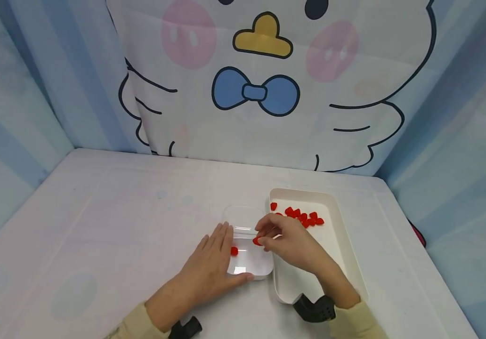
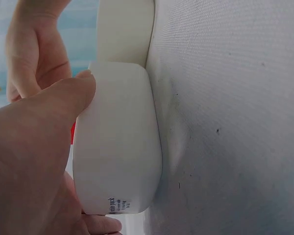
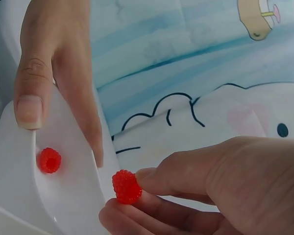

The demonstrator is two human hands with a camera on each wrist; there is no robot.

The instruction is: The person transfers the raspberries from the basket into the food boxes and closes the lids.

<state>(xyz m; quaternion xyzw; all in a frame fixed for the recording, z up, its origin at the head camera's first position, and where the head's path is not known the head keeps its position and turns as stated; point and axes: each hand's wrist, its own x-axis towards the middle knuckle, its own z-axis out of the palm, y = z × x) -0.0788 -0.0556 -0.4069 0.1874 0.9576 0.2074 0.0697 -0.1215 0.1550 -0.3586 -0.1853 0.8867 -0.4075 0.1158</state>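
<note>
My right hand (image 1: 291, 242) pinches a red raspberry (image 3: 126, 186) between thumb and fingers, over the right part of a small white plastic box (image 1: 249, 263). Inside the box another raspberry (image 3: 50, 160) lies with its hollow end showing. My left hand (image 1: 209, 263) rests along the box's left side with straight fingers, its thumb (image 2: 81, 90) reaching across the near rim. A clear lid (image 1: 240, 217) stands open behind the box. Small dark print shows on the box wall in the left wrist view.
A cream tray (image 1: 340, 245) stands against the right side of the box. Several red raspberries (image 1: 304, 217) lie in its far part. The white table (image 1: 99, 226) is bordered by blue curtains (image 1: 472, 188) and a cartoon-printed backdrop (image 1: 243, 136).
</note>
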